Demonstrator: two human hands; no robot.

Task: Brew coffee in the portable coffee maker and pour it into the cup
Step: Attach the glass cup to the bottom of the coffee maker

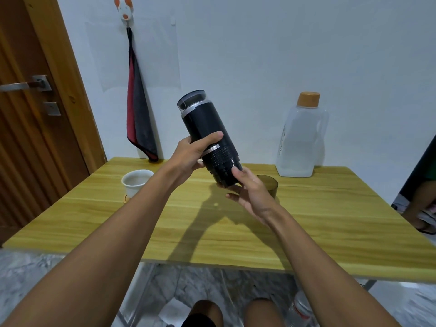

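Observation:
The black cylindrical portable coffee maker [204, 128] is held in the air above the table, tilted with its clear-lidded top toward the upper left. My left hand [192, 153] wraps its middle, thumb across the front. My right hand [247, 191] cups the ribbed bottom section from below, thumb on its edge. A white cup [135, 182] stands on the table to the left, partly behind my left forearm. A dark translucent cup [270, 185] stands right behind my right hand, mostly hidden.
A wooden table [330, 220] stands against the white wall. A clear water jug [300, 140] with an orange cap sits at the back right. A red and grey towel [139, 119] hangs on the wall. A door [30, 90] is at the left. Another person's leg [422, 204] shows at the right edge.

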